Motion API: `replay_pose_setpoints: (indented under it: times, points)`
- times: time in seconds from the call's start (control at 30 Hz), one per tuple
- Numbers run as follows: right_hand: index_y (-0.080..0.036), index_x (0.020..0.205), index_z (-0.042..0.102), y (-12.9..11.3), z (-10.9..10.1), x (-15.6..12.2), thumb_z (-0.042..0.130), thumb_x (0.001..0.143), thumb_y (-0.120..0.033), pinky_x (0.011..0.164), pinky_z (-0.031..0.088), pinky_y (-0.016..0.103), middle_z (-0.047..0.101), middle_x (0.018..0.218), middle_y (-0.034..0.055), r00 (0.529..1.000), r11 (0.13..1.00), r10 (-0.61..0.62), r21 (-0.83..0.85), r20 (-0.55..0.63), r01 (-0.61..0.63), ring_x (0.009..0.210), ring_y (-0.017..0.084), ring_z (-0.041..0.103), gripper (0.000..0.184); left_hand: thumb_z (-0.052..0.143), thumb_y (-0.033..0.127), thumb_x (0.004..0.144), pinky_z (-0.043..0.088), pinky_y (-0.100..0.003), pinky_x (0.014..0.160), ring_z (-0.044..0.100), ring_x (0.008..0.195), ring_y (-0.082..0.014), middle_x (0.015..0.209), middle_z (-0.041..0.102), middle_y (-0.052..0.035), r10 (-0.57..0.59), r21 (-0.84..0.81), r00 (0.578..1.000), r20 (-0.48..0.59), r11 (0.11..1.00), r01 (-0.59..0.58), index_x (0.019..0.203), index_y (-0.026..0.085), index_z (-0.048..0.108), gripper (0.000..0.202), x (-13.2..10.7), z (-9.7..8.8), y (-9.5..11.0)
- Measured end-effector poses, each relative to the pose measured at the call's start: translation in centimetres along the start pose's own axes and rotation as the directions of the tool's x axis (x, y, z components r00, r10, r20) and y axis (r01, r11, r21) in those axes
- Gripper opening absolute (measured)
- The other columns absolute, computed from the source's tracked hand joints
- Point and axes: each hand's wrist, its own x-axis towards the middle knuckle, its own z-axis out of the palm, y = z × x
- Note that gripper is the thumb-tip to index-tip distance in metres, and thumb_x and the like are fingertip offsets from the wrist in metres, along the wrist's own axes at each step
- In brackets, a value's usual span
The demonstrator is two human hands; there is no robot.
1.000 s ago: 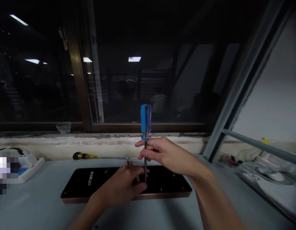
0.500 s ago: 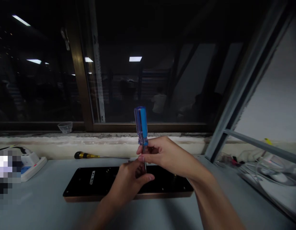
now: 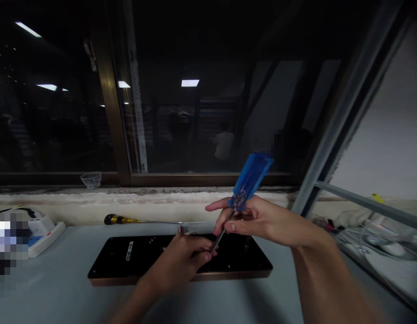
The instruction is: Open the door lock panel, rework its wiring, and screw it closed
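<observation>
My right hand (image 3: 252,220) grips a screwdriver (image 3: 251,177) with a clear blue handle, its thumb and fingers around the shaft just below the handle. The tool leans, handle up to the right and shaft down to the left. At the lower end of the shaft, my left hand (image 3: 183,258) pinches the tip between thumb and fingers; anything smaller there is hidden. Both hands are above a long black panel (image 3: 119,256) with a copper-coloured edge, a white label and several small screws or holes along it.
Behind the panel lies a yellow-and-black screwdriver (image 3: 122,219). A clear plastic cup (image 3: 91,180) sits on the window ledge. A white power strip (image 3: 48,240) is at the left, and tangled white cables (image 3: 377,243) lie at the right beside a grey metal frame (image 3: 330,157).
The blue screwdriver has gone from nearly upright to tilted, its handle swinging right. My right hand has shifted right with it, and my left fingers have closed around the tip.
</observation>
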Motion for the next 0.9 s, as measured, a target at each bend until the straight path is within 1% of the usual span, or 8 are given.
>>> replay_pose_setpoints:
  times: [0.13, 0.27, 0.37, 0.53, 0.63, 0.77, 0.83, 0.9]
  points:
    - [-0.015, 0.107, 0.052, 0.2, 0.0, 0.3, 0.058, 0.075, -0.031, 0.066, 0.044, 0.025, 0.064, 0.085, 0.0042, 1.0, 1.0, -0.003, 0.03, -0.015, 0.004, 0.074, 0.012, 0.058, 0.036, 0.047, 0.015, 0.078, 0.04, -0.02, 0.067, 0.056, 0.072, -0.0116, 0.078, 0.065, 0.002, -0.014, -0.018, 1.0, -0.003, 1.0, 0.014, 0.083, 0.018, 0.065, 0.02, 0.2, -0.1, -0.2]
    - [-0.014, 0.077, 0.058, 0.1, 0.9, 1.5, 0.063, 0.07, -0.03, 0.055, 0.038, 0.021, 0.056, 0.064, -0.0016, 0.985, 0.998, -0.025, -0.064, -0.169, 0.014, 0.059, 0.008, 0.051, 0.018, 0.045, 0.016, 0.079, 0.042, -0.023, 0.072, 0.057, 0.077, -0.0131, 0.085, 0.066, 0.0, -0.021, -0.13, 1.0, -0.01, 0.991, 0.019, 0.088, 0.017, 0.064, 0.02, 0.2, -0.1, -0.7]
    - [-0.014, 0.065, 0.057, -0.2, 1.5, 2.1, 0.065, 0.067, -0.029, 0.049, 0.033, 0.02, 0.048, 0.055, -0.0039, 0.971, 0.987, -0.034, -0.158, -0.236, -0.004, 0.052, 0.007, 0.042, 0.017, 0.045, 0.017, 0.079, 0.042, -0.024, 0.075, 0.058, 0.081, -0.0137, 0.088, 0.065, -0.001, -0.025, -0.232, 1.0, -0.008, 0.972, 0.023, 0.089, 0.017, 0.062, 0.02, 0.2, 0.0, -1.2]
    - [-0.016, 0.061, 0.049, -0.2, 1.8, 2.4, 0.065, 0.064, -0.035, 0.043, 0.028, 0.019, 0.042, 0.052, -0.0057, 0.948, 0.952, -0.019, -0.297, -0.317, -0.08, 0.049, 0.006, 0.036, 0.026, 0.049, 0.016, 0.076, 0.044, -0.024, 0.072, 0.058, 0.079, -0.0134, 0.087, 0.065, -0.0016, -0.053, -0.293, 0.998, 0.013, 0.954, 0.055, 0.09, 0.016, 0.062, 0.019, 0.2, 0.1, -1.4]
    - [-0.017, 0.059, 0.045, 0.3, 1.8, 2.7, 0.062, 0.067, -0.041, 0.045, 0.029, 0.02, 0.041, 0.053, -0.0055, 0.927, 0.918, -0.069, -0.386, -0.37, -0.086, 0.05, 0.007, 0.036, 0.031, 0.055, 0.018, 0.072, 0.043, -0.022, 0.066, 0.057, 0.071, -0.0125, 0.082, 0.065, -0.0004, -0.088, -0.214, 0.996, -0.015, 0.973, 0.083, 0.089, 0.017, 0.062, 0.019, 0.4, 0.4, -1.0]
    - [-0.017, 0.055, 0.044, 0.3, 2.1, 3.1, 0.057, 0.07, -0.042, 0.045, 0.028, 0.021, 0.039, 0.05, -0.0055, 0.914, 0.88, -0.102, -0.463, -0.393, -0.101, 0.05, 0.007, 0.036, 0.032, 0.06, 0.023, 0.071, 0.041, -0.022, 0.063, 0.056, 0.067, -0.0127, 0.072, 0.063, 0.0011, -0.094, -0.026, 0.983, -0.16, 0.996, 0.091, 0.082, 0.017, 0.064, 0.013, 0.5, 0.9, -0.3]
    - [-0.016, 0.057, 0.049, 0.1, 2.2, 3.2, 0.057, 0.071, -0.039, 0.046, 0.029, 0.021, 0.043, 0.052, -0.0047, 0.918, 0.883, -0.113, -0.462, -0.379, -0.083, 0.051, 0.007, 0.039, 0.028, 0.057, 0.023, 0.074, 0.041, -0.023, 0.067, 0.057, 0.07, -0.0139, 0.072, 0.063, 0.0007, -0.073, 0.025, 0.978, -0.196, 0.997, 0.079, 0.08, 0.018, 0.064, 0.01, 0.5, 0.9, 0.0]
    - [-0.016, 0.069, 0.057, -0.1, 2.3, 3.0, 0.058, 0.071, -0.034, 0.047, 0.033, 0.02, 0.049, 0.056, -0.0039, 0.938, 0.922, -0.094, -0.384, -0.334, -0.044, 0.053, 0.008, 0.044, 0.019, 0.054, 0.022, 0.077, 0.041, -0.024, 0.071, 0.058, 0.074, -0.0151, 0.076, 0.065, -0.0002, -0.045, 0.049, 0.98, -0.192, 0.997, 0.056, 0.082, 0.018, 0.063, 0.011, 0.4, 0.9, 0.0]
